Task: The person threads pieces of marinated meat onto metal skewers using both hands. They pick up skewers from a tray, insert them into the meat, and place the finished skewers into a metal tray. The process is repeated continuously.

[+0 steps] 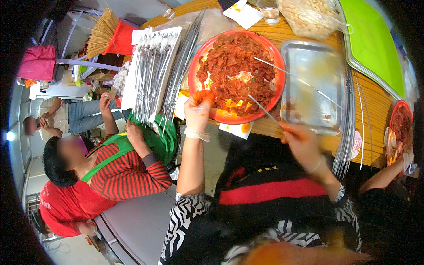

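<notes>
My right hand (303, 144), in a clear, sauce-stained glove and blurred, grips a metal skewer (263, 106). Its tip points over a red-rimmed round plate (283, 71) heaped with red, sauce-coated meat pieces (233, 63). My left hand (198, 111), gloved too, has its fingers drawn together at the plate's left edge; whether meat is between them is hidden. Another skewer (298, 79) lies across the plate's right rim and a stained metal tray (342, 63).
Bare skewers (184, 63) lie left of the plate, beside a white tray (131, 82) of loaded skewers. More skewers (347, 126) lie right of the metal tray. A plastic cup (271, 16) and a bag of pale pieces (308, 20) stand behind. A person in a green apron (132, 142) sits at left.
</notes>
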`<state>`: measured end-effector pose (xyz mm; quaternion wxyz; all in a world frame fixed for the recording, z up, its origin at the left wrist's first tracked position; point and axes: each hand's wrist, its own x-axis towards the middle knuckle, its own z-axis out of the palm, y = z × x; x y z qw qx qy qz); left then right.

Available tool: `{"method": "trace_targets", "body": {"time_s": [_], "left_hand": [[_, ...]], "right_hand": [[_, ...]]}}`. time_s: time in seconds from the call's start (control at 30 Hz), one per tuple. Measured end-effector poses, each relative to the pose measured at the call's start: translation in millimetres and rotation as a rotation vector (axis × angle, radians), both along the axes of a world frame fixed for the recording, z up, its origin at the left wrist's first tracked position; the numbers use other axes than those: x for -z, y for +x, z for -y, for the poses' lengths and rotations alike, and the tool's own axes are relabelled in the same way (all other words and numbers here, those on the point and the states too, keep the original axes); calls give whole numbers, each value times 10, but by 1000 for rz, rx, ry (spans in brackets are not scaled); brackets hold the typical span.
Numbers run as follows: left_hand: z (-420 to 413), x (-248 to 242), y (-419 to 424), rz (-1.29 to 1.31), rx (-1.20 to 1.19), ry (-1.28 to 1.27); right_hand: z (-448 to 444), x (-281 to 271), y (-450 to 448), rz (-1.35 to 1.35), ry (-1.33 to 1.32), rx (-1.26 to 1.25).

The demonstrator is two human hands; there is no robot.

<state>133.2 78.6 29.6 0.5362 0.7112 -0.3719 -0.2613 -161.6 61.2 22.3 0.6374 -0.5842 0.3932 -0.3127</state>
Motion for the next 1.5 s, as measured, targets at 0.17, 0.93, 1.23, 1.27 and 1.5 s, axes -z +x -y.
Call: {"method": "trace_targets", "body": {"time_s": [0.17, 0.93, 1.23, 1.27, 1.5], "left_hand": [[58, 86, 121, -630, -86, -146], [233, 37, -281, -518, -113, -274], [204, 69, -191, -1068, -30, -227], [201, 74, -188, -1094, -20, -240], [203, 111, -220, -785, -48, -216]], "right_hand": [[-57, 30, 1, 28, 51, -100], [-54, 78, 4, 15, 51, -116], [-56, 48, -4, 0, 34, -121], [-57, 45, -1, -3, 28, -120], [-81, 88, 10, 30, 62, -112]]}}
